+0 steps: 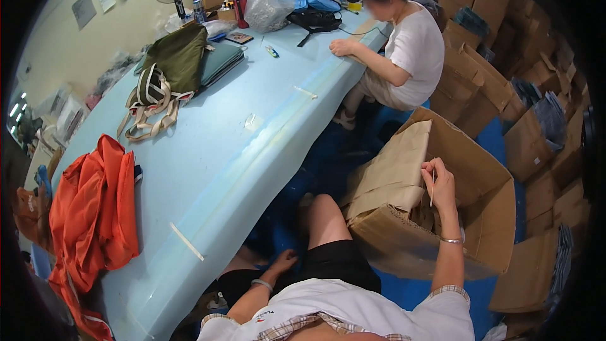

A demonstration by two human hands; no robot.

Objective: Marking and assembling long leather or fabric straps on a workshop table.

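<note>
My right hand (440,183) is raised over an open cardboard box (489,205), fingers pinched round a thin whitish stick (432,191) that points downward. Its exact kind is too small to make out. Beside those fingers lies a stack of flat brown paper or card pieces (394,164), leaning in the near left part of the box. My left hand (287,260) rests low beside my thigh, under the table's edge. Its fingers look curled in, and nothing shows in them.
A long table with a pale blue cover (208,183) runs along my left. It bears orange fabric (95,205), green bags (173,57) and a plastic bag (268,7). A co-worker (413,44) sits at its far right side. Cardboard boxes (480,82) pile up on the right.
</note>
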